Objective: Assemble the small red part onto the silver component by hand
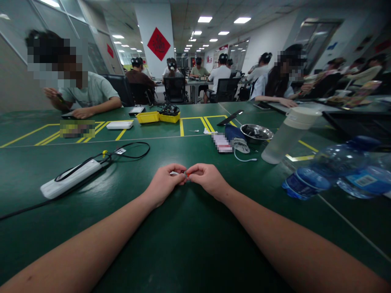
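Both of my hands meet over the middle of the green table (pixel 171 240), fingertips nearly touching. My left hand (pixel 166 179) pinches something small; a pale sliver and a dark reddish bit show between its thumb and fingers. In the pinch of my right hand (pixel 209 180) is a small orange-red piece (pixel 188 175), its tip pointing at the left fingers. The fingers cover most of both items, so their kind cannot be made out.
Left lies a white power strip (pixel 71 179) with a black cable. Ahead are yellow bins (pixel 148 117), a metal bowl (pixel 267 134) and a white charging cable (pixel 244 159). A frosted bottle (pixel 282 136) and blue-labelled water bottles (pixel 308 182) stand or lie right. People sit across the table.
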`<state>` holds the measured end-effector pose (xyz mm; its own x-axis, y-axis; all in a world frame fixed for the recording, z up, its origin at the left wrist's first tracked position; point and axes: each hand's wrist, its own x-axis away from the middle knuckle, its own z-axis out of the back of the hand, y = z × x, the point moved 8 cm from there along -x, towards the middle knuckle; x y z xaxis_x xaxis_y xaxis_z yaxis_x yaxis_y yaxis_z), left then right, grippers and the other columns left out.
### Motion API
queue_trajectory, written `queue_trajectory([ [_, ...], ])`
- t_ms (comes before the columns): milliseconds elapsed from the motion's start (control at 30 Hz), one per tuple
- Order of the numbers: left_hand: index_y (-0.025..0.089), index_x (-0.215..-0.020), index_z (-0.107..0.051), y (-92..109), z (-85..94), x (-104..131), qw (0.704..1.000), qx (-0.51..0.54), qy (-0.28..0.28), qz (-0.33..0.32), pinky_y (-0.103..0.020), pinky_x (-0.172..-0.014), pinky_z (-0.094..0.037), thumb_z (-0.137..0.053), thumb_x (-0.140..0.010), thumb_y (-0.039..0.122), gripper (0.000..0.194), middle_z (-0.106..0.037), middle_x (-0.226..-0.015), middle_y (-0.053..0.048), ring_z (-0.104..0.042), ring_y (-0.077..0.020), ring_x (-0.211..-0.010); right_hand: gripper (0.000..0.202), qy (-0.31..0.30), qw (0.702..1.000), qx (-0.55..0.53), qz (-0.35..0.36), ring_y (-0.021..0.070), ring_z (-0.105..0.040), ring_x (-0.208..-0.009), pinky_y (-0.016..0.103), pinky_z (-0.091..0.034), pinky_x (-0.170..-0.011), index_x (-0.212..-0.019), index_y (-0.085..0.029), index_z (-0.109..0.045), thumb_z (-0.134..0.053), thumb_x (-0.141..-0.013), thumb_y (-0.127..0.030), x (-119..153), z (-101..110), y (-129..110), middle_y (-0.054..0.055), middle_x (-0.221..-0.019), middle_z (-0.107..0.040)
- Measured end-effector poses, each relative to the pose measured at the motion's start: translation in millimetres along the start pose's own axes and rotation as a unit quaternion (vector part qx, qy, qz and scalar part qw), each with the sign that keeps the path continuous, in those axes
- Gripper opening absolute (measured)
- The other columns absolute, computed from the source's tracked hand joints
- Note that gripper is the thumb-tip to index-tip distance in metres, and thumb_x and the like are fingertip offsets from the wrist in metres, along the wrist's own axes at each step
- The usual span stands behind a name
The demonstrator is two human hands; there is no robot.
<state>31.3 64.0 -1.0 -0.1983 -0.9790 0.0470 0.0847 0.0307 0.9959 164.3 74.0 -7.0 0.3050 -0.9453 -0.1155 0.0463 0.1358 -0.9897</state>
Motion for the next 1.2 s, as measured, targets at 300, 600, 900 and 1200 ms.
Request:
queue_trajectory([
  [300, 0.013, -0.104, -0.066, -7, 0.0, -3, 0.998, 0.068, -0.011, 0.017, -0.023, -0.069, -0.053, -0.062, -0.079, 0.021, 0.026, -0.071, -0.089, -0.008, -0.066, -0.0117, -0.073, 0.019, 0.032, 0.999, 0.023, -0.007, 0.0186, -0.070, -0.077, 0.032, -0.054, -0.075, -0.090, -0.013, -0.071, -0.067, -0.074, -0.021, 3, 6, -4, 0.008, -0.082, -0.074],
  [600, 0.014, -0.108, -0.064, -9, 0.3, -4, 0.996, 0.084, -0.010, 0.023, -0.021, -0.072, -0.054, -0.064, -0.080, 0.019, 0.029, -0.071, -0.089, -0.007, -0.067, -0.0102, -0.074, 0.017, 0.028, 1.000, 0.007, 0.000, 0.0183, -0.069, -0.079, 0.034, -0.054, -0.079, -0.090, -0.014, -0.071, -0.064, -0.075, -0.019, 1, 6, -2, 0.008, -0.086, -0.073],
  [900, 0.014, -0.105, -0.066, -11, 1.3, -4, 0.997, 0.074, -0.007, 0.029, -0.024, -0.074, -0.054, -0.067, -0.077, 0.020, 0.029, -0.071, -0.089, -0.007, -0.067, -0.0117, -0.075, 0.017, 0.032, 0.999, 0.005, -0.004, 0.0177, -0.069, -0.079, 0.033, -0.054, -0.078, -0.089, -0.013, -0.071, -0.065, -0.074, -0.019, 2, 6, -5, 0.007, -0.084, -0.073],
  [1200, 0.016, -0.100, -0.065, -4, 0.6, -2, 1.000, 0.021, -0.012, 0.010, -0.025, -0.069, -0.050, -0.066, -0.073, 0.019, 0.027, -0.071, -0.083, -0.005, -0.067, -0.0143, -0.074, 0.020, 0.016, 1.000, 0.009, 0.013, 0.0168, -0.068, -0.082, 0.033, -0.053, -0.081, -0.091, -0.014, -0.069, -0.064, -0.072, -0.015, -1, 3, -4, 0.006, -0.089, -0.073],
])
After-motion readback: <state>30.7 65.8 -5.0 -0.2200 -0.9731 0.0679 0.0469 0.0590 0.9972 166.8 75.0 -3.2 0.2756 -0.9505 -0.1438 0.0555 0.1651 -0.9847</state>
